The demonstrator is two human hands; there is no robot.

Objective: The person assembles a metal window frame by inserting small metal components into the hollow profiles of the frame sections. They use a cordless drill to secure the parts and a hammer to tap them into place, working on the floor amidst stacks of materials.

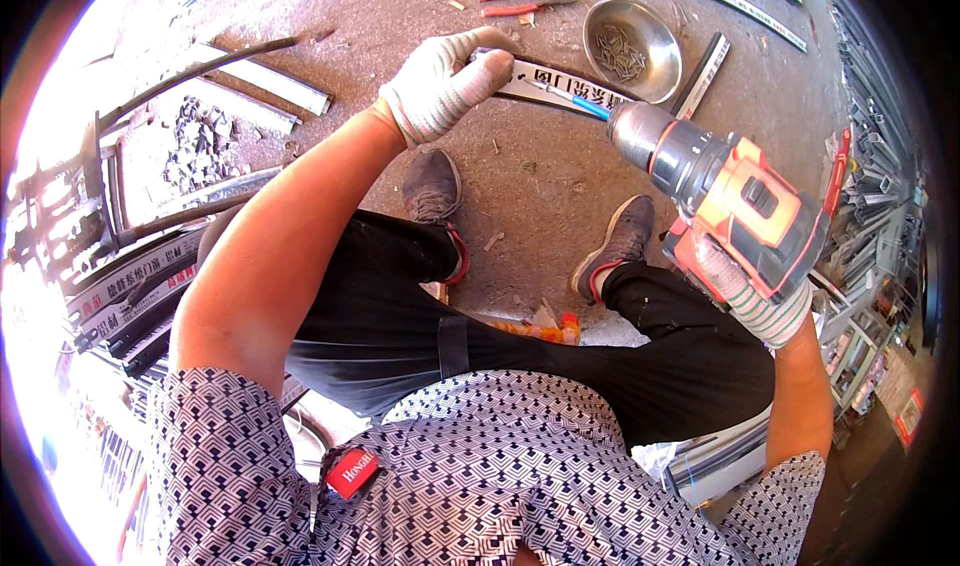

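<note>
My left hand (440,86), in a white knitted work glove, is closed round the near-left end of a narrow metal profile bar (560,84) with a white printed strip. My right hand (752,294), gloved too, grips the handle of an orange and black cordless drill (745,191). The drill lies sideways in the air, its blue-collared bit (588,106) pointing left towards the bar. The thin tip overlaps the printed strip; whether it touches the bar I cannot tell. Part of the bar's right end passes behind the drill and the bowl.
Beyond the bar stands a steel bowl (664,51) of screws. Red-handled pliers (520,4) lie on the floor, and another short profile (703,74) lies beside the bowl. Metal offcuts (200,141) are heaped at left. Stacked profiles (880,156) line the right side. My shoes (612,241) stand below.
</note>
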